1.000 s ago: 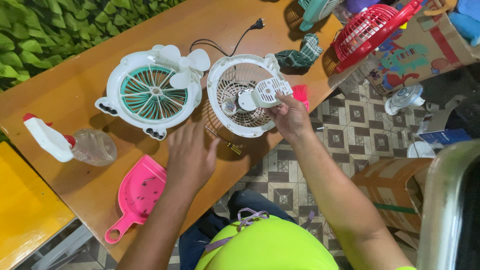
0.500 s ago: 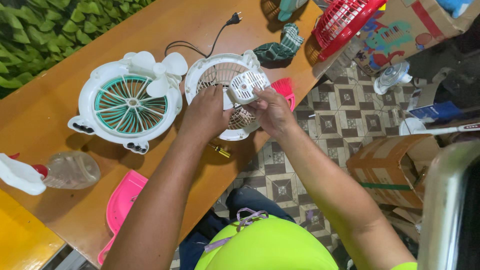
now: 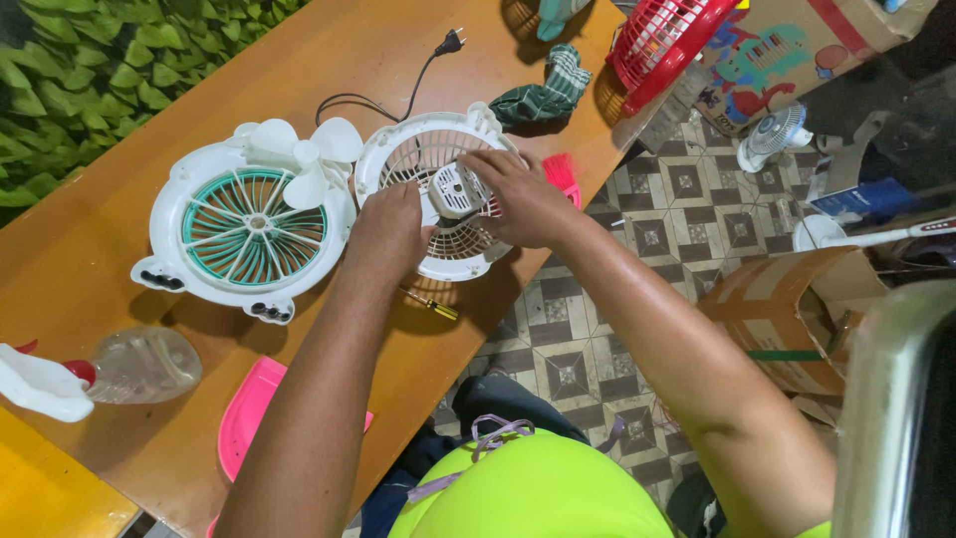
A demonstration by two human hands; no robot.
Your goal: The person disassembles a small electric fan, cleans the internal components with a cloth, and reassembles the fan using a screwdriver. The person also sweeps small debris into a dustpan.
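At nine o'clock lies a spray bottle [image 3: 110,371], beside the white fan housing with its teal grille [image 3: 239,231]. The left hand [image 3: 386,234] presses curled fingers on the rear fan guard [image 3: 438,194], steadying it at the wooden table [image 3: 129,130] edge. The right hand [image 3: 523,194] pinches the motor block [image 3: 456,189], perhaps seating it.
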